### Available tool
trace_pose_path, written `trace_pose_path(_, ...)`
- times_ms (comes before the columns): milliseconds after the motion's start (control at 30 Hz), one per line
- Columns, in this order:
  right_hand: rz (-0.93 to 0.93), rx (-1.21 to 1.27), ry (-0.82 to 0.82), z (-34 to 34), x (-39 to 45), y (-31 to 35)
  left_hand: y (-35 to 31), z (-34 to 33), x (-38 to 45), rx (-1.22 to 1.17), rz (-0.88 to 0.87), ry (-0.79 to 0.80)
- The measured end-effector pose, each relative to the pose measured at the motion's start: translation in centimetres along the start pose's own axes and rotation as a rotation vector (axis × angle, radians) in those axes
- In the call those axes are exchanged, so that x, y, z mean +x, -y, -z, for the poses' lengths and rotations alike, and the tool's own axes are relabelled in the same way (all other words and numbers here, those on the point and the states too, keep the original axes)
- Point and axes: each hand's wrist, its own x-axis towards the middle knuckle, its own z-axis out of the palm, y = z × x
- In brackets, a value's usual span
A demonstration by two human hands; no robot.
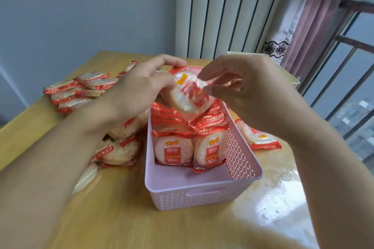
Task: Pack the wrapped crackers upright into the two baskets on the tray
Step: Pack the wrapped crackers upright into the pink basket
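Observation:
A pink perforated basket [204, 190] stands on the wooden table, with several red-and-clear wrapped crackers [174, 151] upright in two rows in its far part. Above the basket a wrapped cracker [188, 95] is tilted in the air. My left hand [139, 87] grips its upper left edge. My right hand [238, 83] is beside its right edge, fingers curled close to the wrapper; whether they pinch it is unclear. Only one basket is clearly in view.
Loose wrapped crackers lie in a heap [81, 89] left of the basket and more sit under my left arm [119, 149]. One packet [257, 135] lies to the right of the basket. A pale green container's edge [291, 77] shows behind my right hand.

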Motion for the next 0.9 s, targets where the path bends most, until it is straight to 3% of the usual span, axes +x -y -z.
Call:
trace_pose_path(67,-0.032,-0.023,-0.012,0.3,0.1,-0.5,0.0,0.3,-0.2,0.096,-0.025,0.099)
trace_pose_path(167,-0.051,0.016,0.129,0.0,0.2,-0.7,0.0,0.6,-0.7,0.241,-0.042,0.253)
trace_pose_path(300,-0.052,-0.034,0.269,-1.2,0.1,-0.5,-0.3,0.8,-1.0,0.452,-0.021,0.308)
trace_pose_path(467,-0.015,-0.364,0.36,-4.3,-0.4,-0.3,0.1,-0.9,-1.4,0.706,-0.048,0.318)
trace_pose_path(533,-0.005,-0.416,0.397,-5.0,-0.5,-0.2,1.0,-1.9,-1.5,0.915,-0.07,0.358)
trace_pose_path(600,-0.016,-0.416,0.443,-4.5,-0.4,-0.2,1.9,-2.4,-1.6,1.085,0.033,0.412)
trace_pose_path(700,-0.073,-0.43,0.472,-2.6,-0.1,-0.7,2.6,-2.7,-1.4,1.126,0.18,0.463)
trace_pose_path(900,-0.056,-0.686,0.478,-3.5,-0.6,-1.3,3.0,-3.1,-1.6,1.176,0.175,0.444)
